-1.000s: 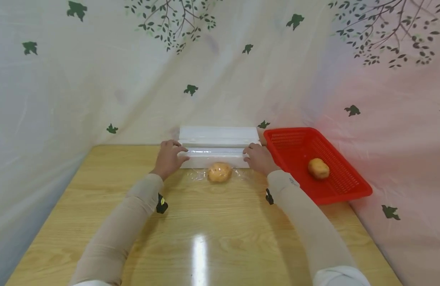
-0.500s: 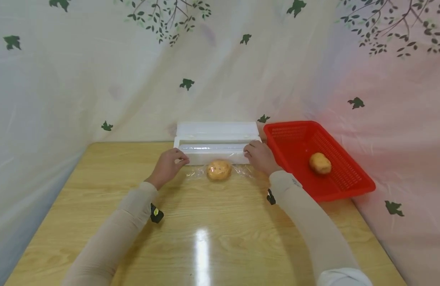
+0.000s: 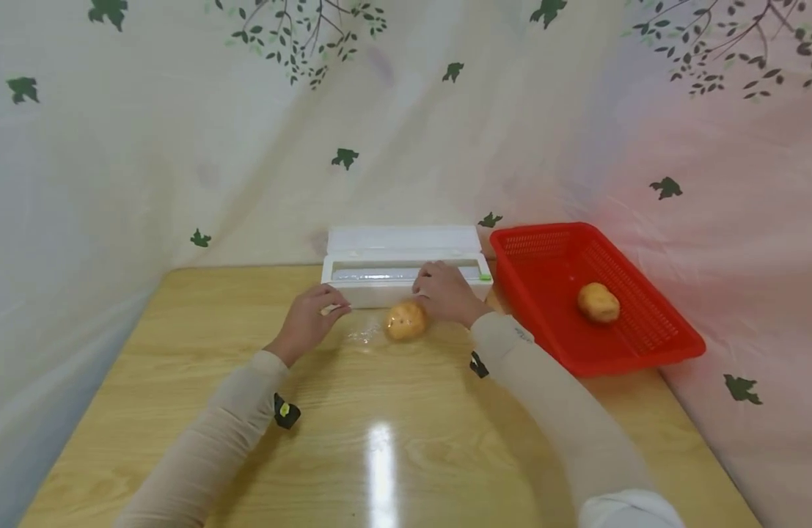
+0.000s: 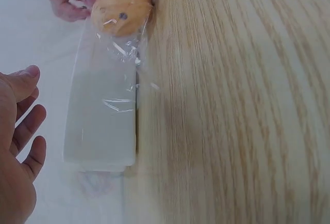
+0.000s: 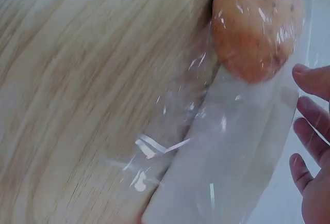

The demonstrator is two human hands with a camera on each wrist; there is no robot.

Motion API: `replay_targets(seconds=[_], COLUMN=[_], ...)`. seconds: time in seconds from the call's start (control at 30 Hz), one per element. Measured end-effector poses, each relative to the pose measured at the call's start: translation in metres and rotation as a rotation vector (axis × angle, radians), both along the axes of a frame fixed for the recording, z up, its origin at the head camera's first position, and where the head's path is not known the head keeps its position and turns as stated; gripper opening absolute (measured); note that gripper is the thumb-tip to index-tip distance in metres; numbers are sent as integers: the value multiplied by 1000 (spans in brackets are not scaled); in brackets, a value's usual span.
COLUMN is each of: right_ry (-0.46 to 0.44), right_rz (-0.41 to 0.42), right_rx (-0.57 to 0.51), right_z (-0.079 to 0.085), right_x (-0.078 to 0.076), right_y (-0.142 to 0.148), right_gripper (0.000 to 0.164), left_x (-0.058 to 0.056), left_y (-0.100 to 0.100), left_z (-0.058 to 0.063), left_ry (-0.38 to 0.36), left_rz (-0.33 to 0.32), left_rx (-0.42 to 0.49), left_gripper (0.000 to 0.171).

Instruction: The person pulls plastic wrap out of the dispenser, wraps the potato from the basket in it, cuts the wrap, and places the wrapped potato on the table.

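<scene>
A potato (image 3: 406, 320) under clear plastic wrap (image 5: 206, 126) lies on the table against the front of a white plastic wrap dispenser (image 3: 372, 295). The dispenser's lid is raised, and a roll shows inside. At the dispenser's front left corner, my left hand (image 3: 309, 320) pinches the wrap's edge between thumb and finger. My right hand (image 3: 448, 295) reaches over the dispenser's front, just behind the potato, its fingertips pinching the wrap. In the left wrist view the film stretches from the potato (image 4: 124, 8) along the dispenser. The exact pinch points are hard to see.
To the right stands a red basket (image 3: 538, 323) with another potato (image 3: 598, 303) in it. A green slider (image 3: 485, 277) sits at the dispenser's right end. The wooden table (image 3: 353, 411) meets a patterned cloth backdrop (image 3: 260, 191) behind.
My right hand has moved left from the dispenser's right end to behind the potato, uncovering the green slider. My left hand has come slightly down toward the front corner.
</scene>
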State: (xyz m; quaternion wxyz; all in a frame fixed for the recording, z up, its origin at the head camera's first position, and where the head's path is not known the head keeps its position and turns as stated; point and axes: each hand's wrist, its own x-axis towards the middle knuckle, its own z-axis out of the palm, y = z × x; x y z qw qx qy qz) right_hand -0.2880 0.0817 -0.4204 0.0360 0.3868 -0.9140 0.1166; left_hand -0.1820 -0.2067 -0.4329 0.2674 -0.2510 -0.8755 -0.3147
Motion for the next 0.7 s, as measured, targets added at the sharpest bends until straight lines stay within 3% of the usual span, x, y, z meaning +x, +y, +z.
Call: replay_targets(seconds=[0.13,0.27,0.43,0.57,0.7], right_ry=[6,76,122,114,15], right_rz=[-10,-19,-14,31,2], right_rx=[82,163,172,162,99], right_z=[4,11,14,4,-16], right_x=[-5,-9,-7,-1,7], right_y=[24,45,58,63,64], right_gripper=[10,9,10,13,20], left_x=[0,-2,0,9,17], left_y=[0,-2,-3,-3,0], left_z=[1,4,6,2,-8], left_ry=[17,27,42,115,122], left_rz=[-12,-8,-12,-46,-100], left_rx=[37,51,14,-106,-336], left_gripper=[7,9,13,15,14])
